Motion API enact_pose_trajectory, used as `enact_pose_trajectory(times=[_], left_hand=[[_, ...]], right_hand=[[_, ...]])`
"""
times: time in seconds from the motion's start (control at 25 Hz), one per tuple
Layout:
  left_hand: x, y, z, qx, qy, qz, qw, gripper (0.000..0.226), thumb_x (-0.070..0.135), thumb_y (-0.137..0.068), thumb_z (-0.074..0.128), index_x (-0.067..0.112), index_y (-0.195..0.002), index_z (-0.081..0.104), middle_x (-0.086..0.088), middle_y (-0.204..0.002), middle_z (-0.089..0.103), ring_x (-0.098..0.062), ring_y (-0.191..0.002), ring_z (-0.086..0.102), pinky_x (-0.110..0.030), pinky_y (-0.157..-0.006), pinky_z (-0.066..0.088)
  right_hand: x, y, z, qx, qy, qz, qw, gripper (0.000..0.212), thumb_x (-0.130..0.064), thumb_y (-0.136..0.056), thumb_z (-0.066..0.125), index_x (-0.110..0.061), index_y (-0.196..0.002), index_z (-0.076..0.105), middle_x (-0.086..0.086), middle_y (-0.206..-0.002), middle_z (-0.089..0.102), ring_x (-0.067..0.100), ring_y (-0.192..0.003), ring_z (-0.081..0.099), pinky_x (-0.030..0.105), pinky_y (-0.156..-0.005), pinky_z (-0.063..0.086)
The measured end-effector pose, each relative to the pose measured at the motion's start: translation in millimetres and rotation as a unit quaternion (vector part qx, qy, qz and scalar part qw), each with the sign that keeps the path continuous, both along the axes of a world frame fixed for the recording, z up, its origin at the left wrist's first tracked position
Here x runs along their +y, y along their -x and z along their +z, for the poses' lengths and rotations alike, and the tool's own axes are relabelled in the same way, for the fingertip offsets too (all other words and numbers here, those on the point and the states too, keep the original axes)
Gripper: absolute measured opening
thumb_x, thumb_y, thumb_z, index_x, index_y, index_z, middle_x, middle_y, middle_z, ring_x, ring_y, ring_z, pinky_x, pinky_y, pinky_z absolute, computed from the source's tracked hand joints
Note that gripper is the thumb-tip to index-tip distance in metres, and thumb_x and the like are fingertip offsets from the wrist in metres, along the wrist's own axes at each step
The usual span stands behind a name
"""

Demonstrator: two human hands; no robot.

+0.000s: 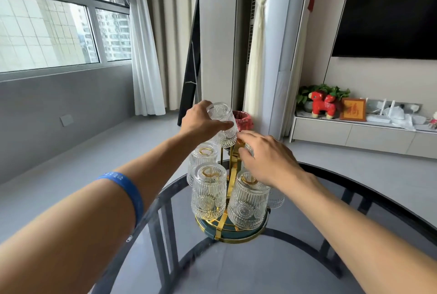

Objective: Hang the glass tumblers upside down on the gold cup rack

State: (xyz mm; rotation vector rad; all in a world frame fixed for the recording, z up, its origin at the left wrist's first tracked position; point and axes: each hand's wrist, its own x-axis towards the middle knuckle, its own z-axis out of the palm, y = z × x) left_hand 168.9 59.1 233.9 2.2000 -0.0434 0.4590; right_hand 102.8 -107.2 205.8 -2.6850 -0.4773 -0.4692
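Head view: the left hand [201,121] wraps an inverted glass tumbler [223,125] held just above the gold cup rack [230,175], which stands near the far edge of the glass table [307,258] with tumblers already hung. The right hand [269,158], fingers loosely curled, touches the rack's top; whether it grips, I cannot tell.

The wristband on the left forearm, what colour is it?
Blue, with faint pale lettering; the wristband shows best in the head view.
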Motion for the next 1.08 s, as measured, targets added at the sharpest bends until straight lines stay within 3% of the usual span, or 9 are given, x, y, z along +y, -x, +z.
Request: enact_pose_trajectory(times=[0.16,0.28,0.4,0.56,0.76,0.88,0.96,1.0,1.08], left_hand=[[-11.4,-18.5,-11.8,0.037,-0.125,0.017,0.991,0.083,0.039,-0.062,0.089,0.015,-0.134,0.055,-0.009,-0.131,0.062,-0.025,-0.116,0.059,-0.029,-0.093,0.044],[-13.4,-26.3,-27.3,0.060,-0.157,0.000,0.986,0.085,0.030,-0.063,0.090,0.014,-0.138,0.053,-0.009,-0.137,0.060,-0.025,-0.124,0.057,-0.030,-0.099,0.043],[-16.1,-27.8,-41.0,0.057,-0.192,-0.015,0.980,0.072,0.016,-0.067,0.085,0.019,-0.133,0.055,-0.012,-0.130,0.063,-0.029,-0.117,0.059,-0.036,-0.093,0.047],[-15.7,-25.6,-48.5,0.009,-0.270,-0.002,0.963,0.045,0.027,-0.069,0.085,0.024,-0.109,0.066,-0.004,-0.112,0.070,-0.027,-0.108,0.062,-0.037,-0.083,0.043],[-15.6,-22.6,-48.3,-0.006,-0.325,0.016,0.946,0.044,0.037,-0.075,0.080,0.029,-0.116,0.067,0.002,-0.120,0.066,-0.027,-0.121,0.047,-0.043,-0.093,0.034],[-14.3,-17.8,-41.6,0.059,-0.374,-0.013,0.925,0.049,0.041,-0.084,0.068,0.034,-0.131,0.059,-0.001,-0.137,0.053,-0.029,-0.130,0.038,-0.053,-0.102,0.029],[-11.9,-8.8,-32.4,0.111,-0.387,-0.046,0.914,0.058,0.045,-0.089,0.059,0.038,-0.144,0.043,-0.005,-0.151,0.036,-0.032,-0.142,0.026,-0.064,-0.109,0.019],[-10.6,-2.9,-28.6,0.107,-0.382,-0.062,0.916,0.063,0.046,-0.091,0.056,0.038,-0.149,0.033,-0.006,-0.158,0.026,-0.032,-0.146,0.021,-0.066,-0.111,0.015],[-2.6,17.6,-22.0,0.026,-0.286,-0.059,0.956,0.070,0.040,-0.092,0.057,0.033,-0.153,0.024,-0.006,-0.163,0.019,-0.030,-0.148,0.021,-0.064,-0.115,0.016]], right_hand=[[-2.6,0.5,0.9,-0.003,0.001,0.006,1.000,0.047,-0.028,-0.094,0.040,-0.026,-0.141,0.044,-0.008,-0.150,0.045,0.023,-0.128,0.049,0.043,-0.106,0.040],[-2.8,-1.1,1.6,-0.010,-0.009,0.007,1.000,0.045,-0.028,-0.093,0.040,-0.026,-0.137,0.048,-0.008,-0.146,0.050,0.022,-0.124,0.052,0.038,-0.100,0.041],[-1.6,-2.5,3.2,-0.018,0.002,0.002,1.000,0.041,-0.030,-0.091,0.043,-0.024,-0.131,0.054,-0.005,-0.139,0.056,0.023,-0.117,0.056,0.036,-0.093,0.044],[-2.6,-5.1,1.9,-0.008,-0.005,0.005,1.000,0.044,-0.033,-0.090,0.044,-0.028,-0.134,0.051,-0.009,-0.142,0.053,0.021,-0.120,0.055,0.036,-0.094,0.043],[-1.3,-3.1,-3.2,0.003,-0.002,-0.008,1.000,0.051,-0.032,-0.090,0.044,-0.030,-0.141,0.042,-0.010,-0.150,0.045,0.023,-0.127,0.050,0.043,-0.103,0.040],[2.0,1.0,-2.0,0.038,0.013,-0.014,0.999,0.056,-0.031,-0.090,0.044,-0.032,-0.145,0.034,-0.011,-0.155,0.036,0.025,-0.133,0.043,0.048,-0.108,0.034],[2.9,-0.1,7.3,0.071,0.037,-0.015,0.997,0.057,-0.033,-0.092,0.044,-0.033,-0.147,0.029,-0.011,-0.158,0.029,0.026,-0.137,0.038,0.050,-0.109,0.031],[0.7,-0.3,13.7,0.085,0.057,-0.009,0.995,0.058,-0.035,-0.093,0.043,-0.034,-0.148,0.026,-0.011,-0.160,0.025,0.026,-0.139,0.034,0.052,-0.110,0.029],[-3.7,8.2,27.2,0.085,0.066,-0.001,0.994,0.061,-0.041,-0.095,0.043,-0.037,-0.150,0.018,-0.010,-0.162,0.013,0.024,-0.145,0.022,0.055,-0.114,0.023]])
